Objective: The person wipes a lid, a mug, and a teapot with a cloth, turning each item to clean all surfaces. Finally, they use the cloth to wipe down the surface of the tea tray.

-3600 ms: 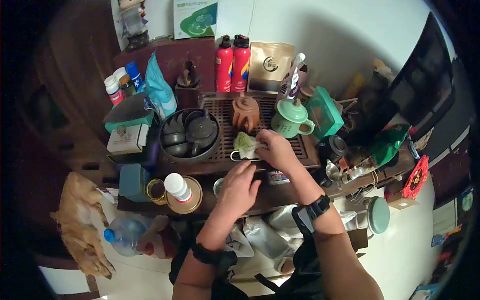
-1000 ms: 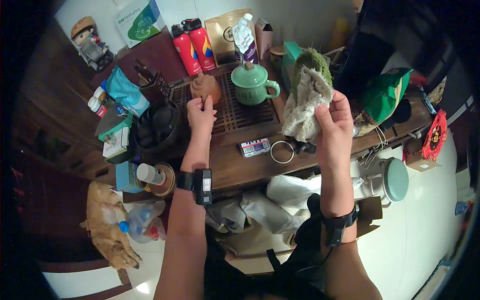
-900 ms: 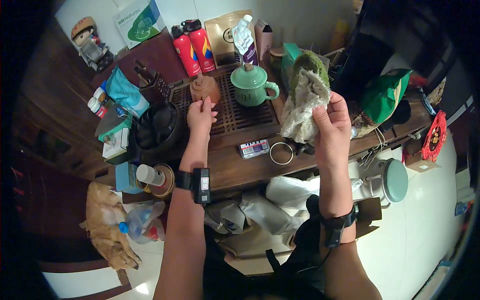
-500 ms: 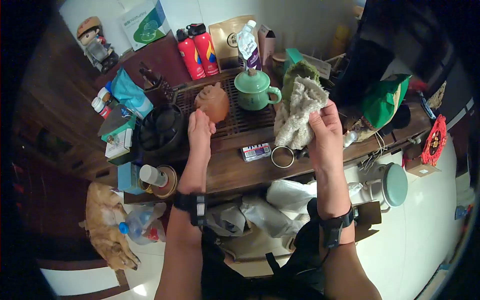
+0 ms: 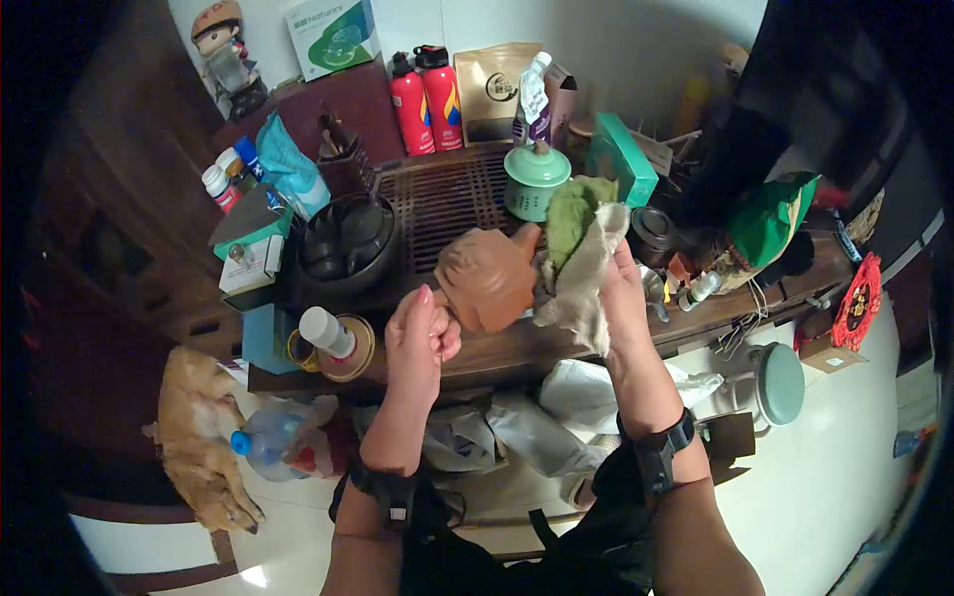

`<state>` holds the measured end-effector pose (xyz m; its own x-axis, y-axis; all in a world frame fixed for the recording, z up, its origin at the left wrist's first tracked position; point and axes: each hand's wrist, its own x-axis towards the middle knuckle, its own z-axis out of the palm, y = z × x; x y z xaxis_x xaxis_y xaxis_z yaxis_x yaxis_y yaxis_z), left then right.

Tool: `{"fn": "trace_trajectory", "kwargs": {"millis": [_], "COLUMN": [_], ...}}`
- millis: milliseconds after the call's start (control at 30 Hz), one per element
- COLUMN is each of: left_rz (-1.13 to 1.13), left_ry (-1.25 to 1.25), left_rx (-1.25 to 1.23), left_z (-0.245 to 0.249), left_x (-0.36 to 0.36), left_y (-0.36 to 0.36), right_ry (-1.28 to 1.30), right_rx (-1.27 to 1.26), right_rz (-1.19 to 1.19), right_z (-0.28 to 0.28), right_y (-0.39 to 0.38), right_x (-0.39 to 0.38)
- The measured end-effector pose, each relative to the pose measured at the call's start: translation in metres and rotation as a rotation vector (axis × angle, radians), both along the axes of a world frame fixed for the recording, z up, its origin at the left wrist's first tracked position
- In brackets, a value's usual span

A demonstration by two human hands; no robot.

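Observation:
My left hand [image 5: 419,338] is closed round the handle side of a brown clay teapot [image 5: 485,278], holding it up in front of the slatted tea tray [image 5: 422,204]. The handle itself is hidden by my fingers. The spout points up and to the right. In my right hand [image 5: 624,298] hangs a cream cloth [image 5: 586,283], pinched between thumb and fingers, just right of the teapot. A green cloth [image 5: 576,214] shows right behind it, close to the spout. Behind both, a green lidded mug [image 5: 534,184] stands on the tray, its handle hidden.
Left of the tray sits a black bowl of dark cups [image 5: 348,243]. A white-capped bottle [image 5: 328,333] stands near the front edge. Two red spray cans [image 5: 425,99] line the back. On the floor are a dog [image 5: 204,437], a large plastic bottle [image 5: 278,442] and a round stool [image 5: 780,382].
My left hand has lifted the teapot off the tray and brought it toward me and to the right. The cream cloth now hangs lower, beside the teapot. The view has shifted.

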<state>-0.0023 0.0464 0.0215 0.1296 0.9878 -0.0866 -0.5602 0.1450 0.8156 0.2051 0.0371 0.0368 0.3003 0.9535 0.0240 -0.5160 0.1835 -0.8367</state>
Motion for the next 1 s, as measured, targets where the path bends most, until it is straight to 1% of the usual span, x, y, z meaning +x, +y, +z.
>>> {"fn": "trace_trajectory", "kwargs": {"millis": [100,133,233,267,300,367,400,433,500,533,600,700,800,900,1000], "left_rz": [-0.062,-0.058,-0.045,-0.04,-0.035,-0.036,-0.038,-0.058,-0.101,-0.096,-0.088,-0.011,-0.065,-0.117,-0.134], "left_ry": [0.066,0.058,0.048,0.051,0.055,0.098,0.121,0.151,0.212,0.25,0.33,0.728,0.69,0.624,0.547], "left_rx": [0.05,0.047,0.04,0.042,0.044,0.064,0.073,0.116,0.202,0.22,0.264,0.588,0.594,0.567,0.462], "left_z": [-0.004,-0.004,-0.007,-0.009,-0.011,-0.016,-0.019,-0.019,-0.018,-0.021,-0.029,-0.034,-0.041,-0.046,-0.051], "left_x": [-0.007,-0.008,-0.01,-0.011,-0.011,-0.01,-0.008,-0.007,-0.004,-0.003,-0.004,-0.004,0.001,0.006,0.006], "left_y": [-0.001,0.0,0.003,0.005,0.007,0.008,0.008,0.007,0.003,0.002,0.001,-0.003,-0.006,-0.006,-0.004], "right_ry": [0.069,0.061,0.005,-0.021,-0.114,-0.333,-0.408,-0.616,-0.613,-0.59,-0.641,-0.735,-0.866,-0.864,-0.587], "right_rx": [0.054,0.032,0.016,0.049,0.194,0.12,0.151,0.286,0.305,0.225,0.172,0.116,0.024,-0.06,-0.134], "right_rz": [0.029,0.017,-0.099,-0.146,-0.149,-0.125,-0.06,-0.101,0.106,0.109,0.072,-0.038,-0.084,0.021,0.126], "right_z": [-0.012,-0.013,-0.013,-0.011,-0.013,-0.015,-0.015,-0.02,-0.024,-0.022,-0.033,-0.03,-0.031,-0.028,-0.028], "right_y": [0.007,0.01,0.006,0.005,0.006,0.007,0.005,0.009,0.007,0.008,0.011,0.01,0.01,0.009,0.01], "right_x": [-0.001,-0.002,-0.005,-0.008,-0.009,-0.014,-0.019,-0.029,-0.024,-0.022,-0.013,-0.009,0.003,0.015,0.023]}}
